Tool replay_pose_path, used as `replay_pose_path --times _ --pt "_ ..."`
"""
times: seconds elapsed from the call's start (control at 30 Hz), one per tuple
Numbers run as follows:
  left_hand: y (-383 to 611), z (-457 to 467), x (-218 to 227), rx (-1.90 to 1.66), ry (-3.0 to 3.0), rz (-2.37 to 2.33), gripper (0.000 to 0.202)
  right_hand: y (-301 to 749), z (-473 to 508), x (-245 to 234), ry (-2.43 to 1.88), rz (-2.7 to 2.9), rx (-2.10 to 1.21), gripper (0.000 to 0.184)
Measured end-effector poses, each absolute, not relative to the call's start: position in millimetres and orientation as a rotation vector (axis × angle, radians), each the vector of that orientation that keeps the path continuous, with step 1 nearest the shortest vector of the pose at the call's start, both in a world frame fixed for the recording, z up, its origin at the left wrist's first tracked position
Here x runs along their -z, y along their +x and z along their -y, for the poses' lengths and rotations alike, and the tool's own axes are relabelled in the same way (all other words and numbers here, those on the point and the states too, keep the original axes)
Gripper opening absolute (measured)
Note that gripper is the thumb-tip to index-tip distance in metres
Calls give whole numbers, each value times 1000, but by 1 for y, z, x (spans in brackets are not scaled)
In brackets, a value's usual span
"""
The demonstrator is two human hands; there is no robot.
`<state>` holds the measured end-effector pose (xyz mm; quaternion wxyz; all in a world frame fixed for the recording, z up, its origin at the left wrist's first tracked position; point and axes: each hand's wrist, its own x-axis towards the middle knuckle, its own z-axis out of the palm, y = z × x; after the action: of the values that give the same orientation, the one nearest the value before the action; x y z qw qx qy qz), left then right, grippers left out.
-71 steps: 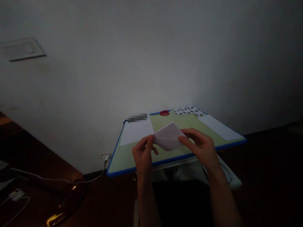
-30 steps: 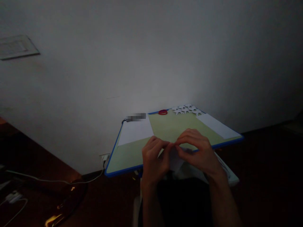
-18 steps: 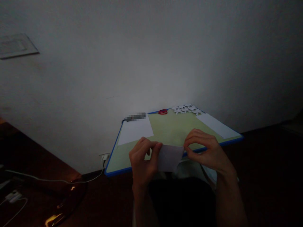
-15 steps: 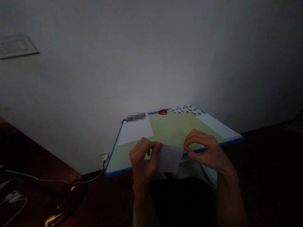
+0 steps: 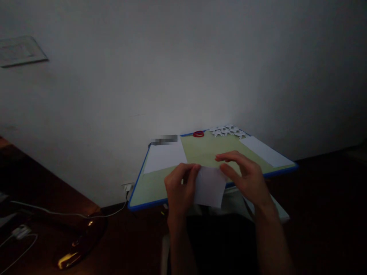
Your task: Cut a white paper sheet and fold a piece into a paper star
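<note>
I hold a small folded white paper (image 5: 210, 187) above the near edge of a green board with a blue rim (image 5: 149, 183). My left hand (image 5: 180, 189) pinches the paper's left edge, fingers closed on it. My right hand (image 5: 246, 177) rests along the paper's right side, thumb and fingers against it. The paper hangs flat, facing me.
On the board lie a white sheet (image 5: 164, 157) at the left, another white sheet (image 5: 265, 151) at the right, a red ring (image 5: 198, 134) and several folded white paper shapes (image 5: 228, 131) at the far edge. A white wall stands behind. Cables (image 5: 57, 215) lie on the dark floor at left.
The paper went from a wide kite shape to a small folded rectangle. Both hands came together at the board's near edge, then spread, and now lift the paper slightly.
</note>
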<state>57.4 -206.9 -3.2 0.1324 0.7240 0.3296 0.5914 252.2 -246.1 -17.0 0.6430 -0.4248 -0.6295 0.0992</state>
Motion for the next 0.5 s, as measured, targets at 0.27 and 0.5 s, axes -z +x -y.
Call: replay_pose_path --times 0.27,0.5 --pt "55 207 3 -1493 2047 -843 11 249 241 21 -1033 1380 -334 11" --pt "51 200 8 -1464 2079 -818 14 263 245 22 -1056 1359 -305 12"
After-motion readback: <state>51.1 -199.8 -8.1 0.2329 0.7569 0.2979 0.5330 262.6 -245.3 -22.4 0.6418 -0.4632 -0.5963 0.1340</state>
